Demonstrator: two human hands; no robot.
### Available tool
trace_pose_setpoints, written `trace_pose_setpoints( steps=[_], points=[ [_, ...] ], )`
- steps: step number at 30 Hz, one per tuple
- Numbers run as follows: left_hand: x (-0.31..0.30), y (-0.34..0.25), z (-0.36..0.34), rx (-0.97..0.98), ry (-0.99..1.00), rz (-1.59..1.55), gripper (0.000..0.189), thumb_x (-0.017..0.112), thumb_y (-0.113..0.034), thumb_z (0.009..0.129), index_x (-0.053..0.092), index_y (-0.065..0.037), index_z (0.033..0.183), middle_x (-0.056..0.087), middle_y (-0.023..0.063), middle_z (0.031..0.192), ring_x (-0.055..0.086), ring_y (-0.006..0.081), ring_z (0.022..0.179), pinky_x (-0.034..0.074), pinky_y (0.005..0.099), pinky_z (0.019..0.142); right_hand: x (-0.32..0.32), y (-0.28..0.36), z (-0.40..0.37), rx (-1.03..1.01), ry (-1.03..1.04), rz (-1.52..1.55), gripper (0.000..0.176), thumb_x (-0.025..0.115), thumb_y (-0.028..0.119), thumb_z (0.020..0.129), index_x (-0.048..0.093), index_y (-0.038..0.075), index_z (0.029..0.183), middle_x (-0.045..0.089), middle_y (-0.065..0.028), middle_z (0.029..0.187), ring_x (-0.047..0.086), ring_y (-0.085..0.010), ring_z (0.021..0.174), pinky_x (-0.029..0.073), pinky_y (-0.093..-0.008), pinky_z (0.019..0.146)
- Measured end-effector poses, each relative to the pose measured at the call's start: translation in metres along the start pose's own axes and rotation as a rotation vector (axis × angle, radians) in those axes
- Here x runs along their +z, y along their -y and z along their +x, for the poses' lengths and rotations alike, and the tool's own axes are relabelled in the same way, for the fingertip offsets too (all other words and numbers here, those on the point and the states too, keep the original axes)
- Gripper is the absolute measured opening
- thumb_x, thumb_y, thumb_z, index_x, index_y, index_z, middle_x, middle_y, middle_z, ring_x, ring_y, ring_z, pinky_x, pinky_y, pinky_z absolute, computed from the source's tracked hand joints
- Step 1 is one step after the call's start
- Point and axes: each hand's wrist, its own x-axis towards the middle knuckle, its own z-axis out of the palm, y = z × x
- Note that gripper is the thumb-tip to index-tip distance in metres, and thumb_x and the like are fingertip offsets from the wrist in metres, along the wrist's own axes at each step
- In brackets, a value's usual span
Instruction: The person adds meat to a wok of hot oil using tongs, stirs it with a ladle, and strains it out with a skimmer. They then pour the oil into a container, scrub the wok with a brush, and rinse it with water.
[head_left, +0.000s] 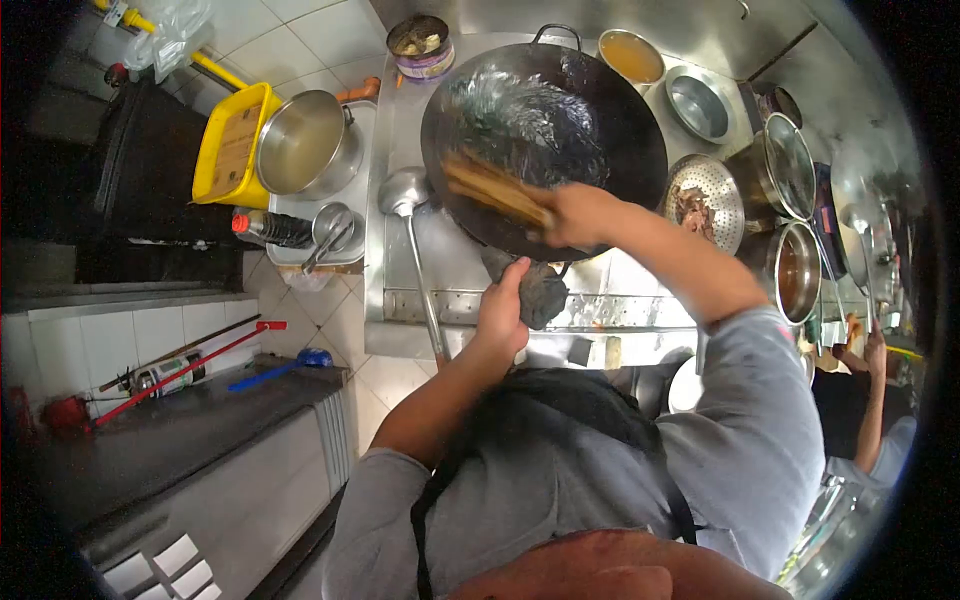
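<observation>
A large black wok (625, 130) sits on the steel stove, with wet, shiny streaks inside. My right hand (580, 215) is closed round a bamboo brush (495, 190), whose blurred far end lies over the wok's left side. Below the wok's near rim, my left hand (507, 305) grips a dark grey cloth (541, 295) at the wok's near edge. A long-handled steel ladle (405, 190) rests to the left of the wok, its handle pointing toward me.
Left are a steel pot (310, 145), yellow basket (212, 150) and dark bottle (272, 228). Behind the wok stand a tin (420, 50) and a bowl of yellowish liquid (631, 56). A perforated strainer (705, 200) and pots (795, 272) are right. Another person's arm (873, 400) shows far right.
</observation>
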Motion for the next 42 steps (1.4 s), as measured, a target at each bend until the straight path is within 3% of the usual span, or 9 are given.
trace_pose_setpoints(
  steps=[4,6,8,12,14,17,26,28,42],
  points=[
    [0.013,-0.004,-0.001,-0.021,-0.111,0.044,0.034,0.065,-0.027,0.092,0.059,0.0,0.112,0.067,0.0117,0.103,0.067,0.0257,0.092,0.056,0.0409,0.083,-0.052,-0.096,-0.023,0.193,0.338,-0.421,0.045,0.077,0.033,0.067,0.071,0.014,0.108,0.071,-0.0179,0.094,0.07,-0.0325,0.087,0.055,-0.0442,0.077],
    [0.016,-0.004,0.002,-0.009,-0.166,0.106,0.031,0.062,-0.03,0.093,0.061,-0.002,0.107,0.067,0.0129,0.1,0.067,0.0288,0.091,0.057,0.0444,0.082,-0.092,-0.098,-0.003,0.384,0.161,-0.527,0.036,0.076,0.032,0.07,0.074,0.011,0.099,0.072,-0.0163,0.096,0.07,-0.0311,0.089,0.055,-0.0446,0.077],
    [0.018,-0.004,0.001,-0.036,-0.201,0.021,0.029,0.07,-0.018,0.084,0.061,0.0,0.103,0.068,0.012,0.096,0.069,0.0258,0.079,0.059,0.0409,0.072,-0.067,-0.134,0.065,0.307,-0.27,-0.424,0.036,0.075,0.031,0.073,0.074,0.008,0.101,0.072,-0.0152,0.099,0.07,-0.0308,0.093,0.056,-0.0438,0.079],
    [0.039,-0.011,-0.012,-0.009,-0.316,0.09,0.025,0.068,-0.017,0.081,0.061,0.0,0.098,0.067,0.0118,0.089,0.069,0.0279,0.073,0.059,0.0434,0.063,-0.023,-0.035,0.064,0.274,-0.111,-0.243,0.038,0.074,0.032,0.075,0.073,0.005,0.103,0.072,-0.0144,0.104,0.069,-0.0316,0.096,0.055,-0.0424,0.082],
    [0.037,-0.012,-0.019,0.025,-0.219,0.213,0.026,0.065,-0.019,0.082,0.06,0.001,0.097,0.066,0.013,0.087,0.069,0.0291,0.073,0.058,0.0436,0.06,-0.024,0.001,0.011,0.258,0.066,-0.154,0.068,0.071,0.026,0.074,0.051,0.021,0.139,0.071,-0.016,0.098,0.07,-0.0323,0.09,0.055,-0.0421,0.08],
    [0.029,-0.007,-0.012,0.029,-0.209,0.176,0.026,0.063,-0.021,0.084,0.059,0.002,0.096,0.065,0.0143,0.086,0.068,0.0296,0.073,0.058,0.0434,0.06,-0.01,-0.011,-0.051,0.161,0.002,-0.191,0.078,0.071,0.029,0.072,0.043,0.024,0.146,0.071,-0.0175,0.093,0.069,-0.0342,0.086,0.054,-0.042,0.08],
    [-0.006,-0.007,-0.062,0.187,-0.317,0.277,0.03,0.069,-0.018,0.078,0.064,0.005,0.097,0.065,0.0107,0.095,0.064,0.0244,0.082,0.054,0.0399,0.072,0.008,-0.003,-0.204,0.548,-0.596,0.164,0.081,0.067,0.033,0.075,0.035,0.024,0.149,0.066,-0.025,0.109,0.065,-0.0379,0.099,0.05,-0.0411,0.088],
    [-0.014,-0.002,-0.08,0.247,-0.294,0.289,0.031,0.07,-0.017,0.077,0.065,0.007,0.096,0.066,0.0103,0.096,0.063,0.0229,0.084,0.052,0.0381,0.075,0.011,-0.003,-0.21,0.511,-0.687,0.169,0.08,0.069,0.033,0.075,0.038,0.017,0.147,0.069,-0.0233,0.096,0.069,-0.0356,0.086,0.054,-0.0416,0.079],
    [0.023,-0.011,-0.163,0.62,-0.305,0.57,0.034,0.071,-0.023,0.074,0.067,0.011,0.081,0.063,0.0082,0.077,0.056,0.0159,0.071,0.045,0.0321,0.067,-0.009,-0.041,-0.128,0.322,-0.532,-0.15,0.063,0.065,0.029,0.081,0.044,0.015,0.138,0.07,-0.0183,0.099,0.068,-0.0361,0.091,0.054,-0.0465,0.077]
  ],
)
